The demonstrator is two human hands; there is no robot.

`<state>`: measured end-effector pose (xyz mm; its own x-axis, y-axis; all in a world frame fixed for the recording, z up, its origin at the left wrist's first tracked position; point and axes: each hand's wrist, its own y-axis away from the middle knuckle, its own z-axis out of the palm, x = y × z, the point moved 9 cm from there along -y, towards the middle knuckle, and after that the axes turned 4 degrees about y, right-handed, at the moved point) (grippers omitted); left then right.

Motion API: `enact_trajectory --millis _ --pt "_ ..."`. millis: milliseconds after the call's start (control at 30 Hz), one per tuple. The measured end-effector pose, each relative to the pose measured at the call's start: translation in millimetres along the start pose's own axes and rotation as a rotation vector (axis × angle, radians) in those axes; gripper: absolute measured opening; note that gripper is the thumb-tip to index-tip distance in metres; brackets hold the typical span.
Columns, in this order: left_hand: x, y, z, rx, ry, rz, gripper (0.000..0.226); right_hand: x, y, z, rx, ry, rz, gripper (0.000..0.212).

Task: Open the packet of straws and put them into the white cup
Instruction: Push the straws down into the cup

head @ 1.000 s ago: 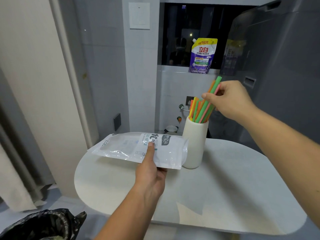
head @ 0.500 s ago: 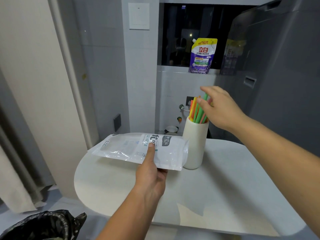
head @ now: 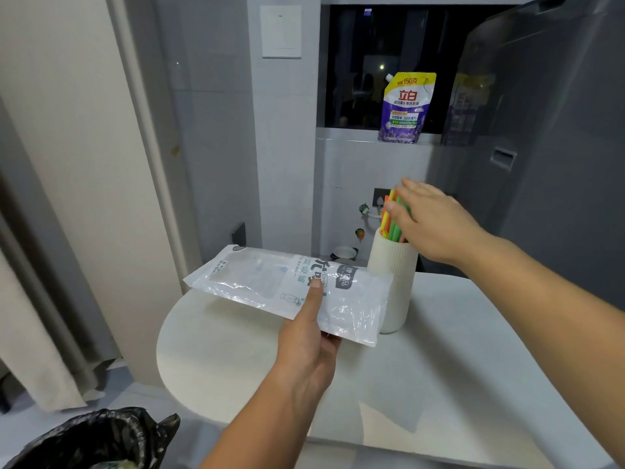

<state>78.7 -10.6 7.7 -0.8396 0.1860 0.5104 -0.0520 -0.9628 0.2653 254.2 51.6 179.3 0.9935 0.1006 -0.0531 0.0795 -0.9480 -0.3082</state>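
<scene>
My left hand (head: 306,346) has its grip clamped on the packet (head: 287,289); my right hand (head: 429,221), grip apart, rests on the straws (head: 392,225) in the white cup (head: 394,275) beneath it.

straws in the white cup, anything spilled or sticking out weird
Nothing stands out. The straws stand bunched inside the upright white cup, none on the table. The right hand rests open over their tops; the left hand holds the straw packet, which looks empty.
</scene>
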Motion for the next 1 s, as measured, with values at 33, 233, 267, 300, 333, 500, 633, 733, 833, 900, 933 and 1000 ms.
enact_trajectory --millis 33,233,267,300,333,500,633,733,833,900,933,1000 --pt "0 1 1 -0.016 -0.008 0.0 0.038 0 1 -4 0.043 0.001 -0.004 0.062" --pt "3 4 4 -0.077 -0.043 0.001 0.039 1 22 -50 0.412 -0.094 0.013 0.053" --pt "5 5 5 -0.087 -0.052 0.01 0.039 -2 32 -56 0.474 -0.097 0.016 0.049" --pt "8 6 6 -0.098 -0.068 0.023 0.039 -7 45 -61 0.54 -0.113 0.016 0.045" --pt "12 8 6 -0.111 -0.09 0.038 0.04 -12 60 -63 0.595 -0.16 0.015 0.04" --pt "31 32 -2 -0.173 -0.23 0.104 0.043 -32 119 4 0.189 -0.709 0.255 0.033" --pt "44 55 -27 -0.167 -0.289 0.104 0.044 -62 147 64 -0.187 -1.24 0.527 0.032" --pt "55 74 -58 -0.113 -0.336 0.095 0.047 -95 161 85 -0.302 -1.368 0.505 0.028" --pt "67 98 -93 -0.045 -0.337 0.078 0.047 -134 176 105 -0.432 -1.384 0.435 0.022" --pt "78 116 -121 0.026 -0.3 0.07 0.047 -161 185 115 -0.499 -1.376 0.398 0.02" --pt "84 127 -135 0.052 -0.269 0.065 0.048 -177 190 121 -0.529 -1.378 0.385 0.019" --pt "94 145 -158 0.13 -0.235 0.054 0.045 -201 200 135 -0.57 -1.369 0.377 0.018"
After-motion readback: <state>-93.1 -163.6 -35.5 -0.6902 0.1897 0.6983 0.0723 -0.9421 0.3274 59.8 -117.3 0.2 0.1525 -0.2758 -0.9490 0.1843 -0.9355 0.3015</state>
